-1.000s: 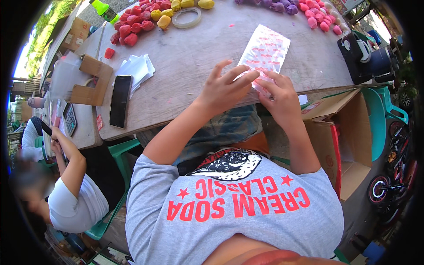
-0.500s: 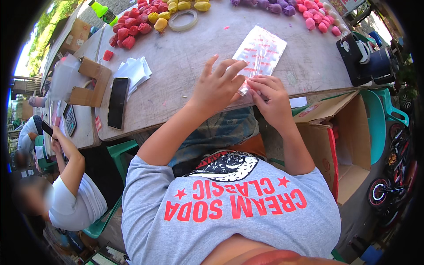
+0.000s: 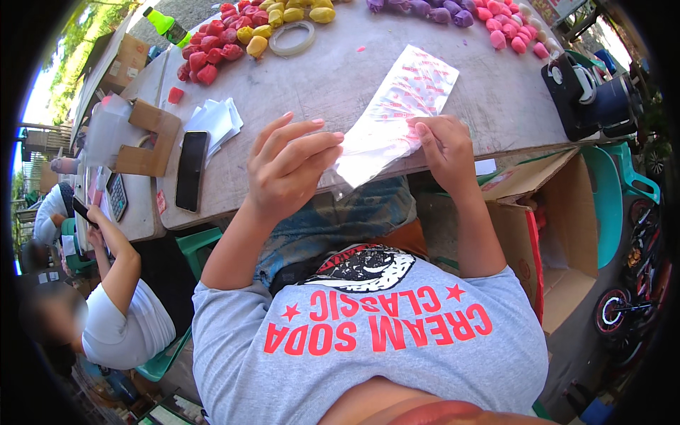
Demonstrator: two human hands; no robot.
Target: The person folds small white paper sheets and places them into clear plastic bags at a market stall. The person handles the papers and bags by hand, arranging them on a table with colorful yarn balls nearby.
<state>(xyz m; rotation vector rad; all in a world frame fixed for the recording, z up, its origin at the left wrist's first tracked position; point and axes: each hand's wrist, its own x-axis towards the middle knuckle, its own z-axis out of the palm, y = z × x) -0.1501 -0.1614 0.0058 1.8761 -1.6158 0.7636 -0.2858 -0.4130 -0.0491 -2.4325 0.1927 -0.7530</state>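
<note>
Fingers on the right hand (image 3: 443, 145) are pinched on the near end of a clear plastic bag (image 3: 393, 120) with red print; the left hand (image 3: 290, 170) has its fingers spread apart, thumb and fingertips just touching the bag's near corner. The bag lies on the worktop (image 3: 340, 64), and its near end hangs over the front edge.

Progress-wise, looks early to me: the bag reads flat and empty, and the red (image 3: 209, 53), yellow (image 3: 283, 18), purple (image 3: 425, 8) and pink pieces (image 3: 510, 32) all sit in heaps along the far side, so filling is all left.

Room: bare worktop around the bag. A tape ring (image 3: 292, 39) sits beyond, a phone (image 3: 191, 170) and paper stack (image 3: 214, 122) well left, a dark tape dispenser (image 3: 588, 95) at the right edge, an open box (image 3: 552, 212) below it.
</note>
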